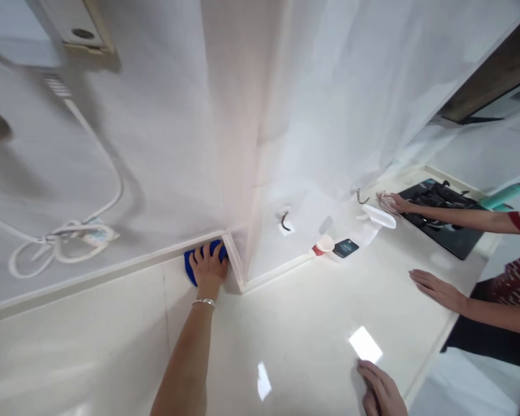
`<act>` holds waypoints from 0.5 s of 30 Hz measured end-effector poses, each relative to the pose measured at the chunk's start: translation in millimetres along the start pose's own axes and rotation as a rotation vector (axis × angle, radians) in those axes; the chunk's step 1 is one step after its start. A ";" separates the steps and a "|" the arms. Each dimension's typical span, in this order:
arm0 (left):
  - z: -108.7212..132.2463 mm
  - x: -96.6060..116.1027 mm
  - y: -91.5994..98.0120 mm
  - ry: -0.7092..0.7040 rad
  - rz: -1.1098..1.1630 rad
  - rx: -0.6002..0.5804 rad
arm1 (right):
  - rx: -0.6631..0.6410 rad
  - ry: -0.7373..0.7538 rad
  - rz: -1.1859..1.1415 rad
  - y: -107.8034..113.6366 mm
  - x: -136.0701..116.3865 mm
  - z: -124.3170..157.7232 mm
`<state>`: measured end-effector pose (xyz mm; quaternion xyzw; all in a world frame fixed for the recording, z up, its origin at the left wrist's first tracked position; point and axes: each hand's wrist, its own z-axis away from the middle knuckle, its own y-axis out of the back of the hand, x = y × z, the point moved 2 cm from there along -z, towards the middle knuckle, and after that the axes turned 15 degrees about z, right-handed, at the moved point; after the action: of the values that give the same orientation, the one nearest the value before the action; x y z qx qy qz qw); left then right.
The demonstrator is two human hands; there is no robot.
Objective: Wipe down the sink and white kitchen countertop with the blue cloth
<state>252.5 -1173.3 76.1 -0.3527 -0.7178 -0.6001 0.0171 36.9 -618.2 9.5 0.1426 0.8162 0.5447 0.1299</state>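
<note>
My left hand [208, 268], wearing a silver bangle [204, 302], presses a blue cloth [191, 264] into the corner where the white wall meets the pale glossy countertop [286, 341]. The cloth sits along a raised white trim strip [234, 260], and my fingers cover most of it. My right hand [381, 390] rests at the bottom edge of the view on the countertop, holding nothing, its fingers partly cut off by the frame.
A co-worker in a red-striped sleeve stands at the right, one hand [387, 202] on a black gas hob [442, 216], the other [437, 290] on the counter. A white spray bottle [375, 222], paper cup [323, 244] and dark card [345, 248] stand by the wall. A white cable [65, 248] hangs left.
</note>
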 end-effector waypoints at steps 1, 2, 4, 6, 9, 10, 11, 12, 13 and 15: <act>1.2 1.6 0.1 -0.003 -0.001 -0.010 | -0.001 -0.003 -0.007 2.0 -3.5 -1.7; 5.9 3.3 1.4 -0.015 -0.002 -0.026 | -0.001 -0.006 -0.018 3.6 -6.8 -3.5; 26.7 8.6 7.0 -0.045 -0.010 -0.063 | 0.004 -0.015 -0.039 5.8 -11.9 -6.7; 63.8 18.2 14.4 -0.063 -0.032 -0.076 | 0.009 -0.030 -0.057 6.4 -14.7 -9.2; 143.2 43.8 20.9 -0.077 -0.074 -0.029 | 0.032 -0.050 -0.093 5.6 -17.6 -12.0; 172.6 55.7 20.0 -0.088 -0.083 -0.021 | 0.044 -0.057 -0.107 5.2 -18.8 -12.8; 201.7 69.6 17.0 -0.113 -0.077 -0.036 | 0.055 -0.064 -0.120 4.7 -20.2 -13.6; 229.4 85.4 12.1 -0.153 -0.059 -0.067 | 0.068 -0.073 -0.133 4.2 -21.7 -14.4; 255.0 103.0 5.4 -0.195 -0.028 -0.118 | 0.079 -0.083 -0.145 3.7 -23.1 -15.2; 297.4 142.5 -11.2 -0.287 0.069 -0.234 | 0.104 -0.102 -0.171 2.8 -25.2 -16.7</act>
<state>258.2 -844.7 47.4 -0.4589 -0.6254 -0.6221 -0.1060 54.4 -640.9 19.7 0.1066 0.8449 0.4804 0.2097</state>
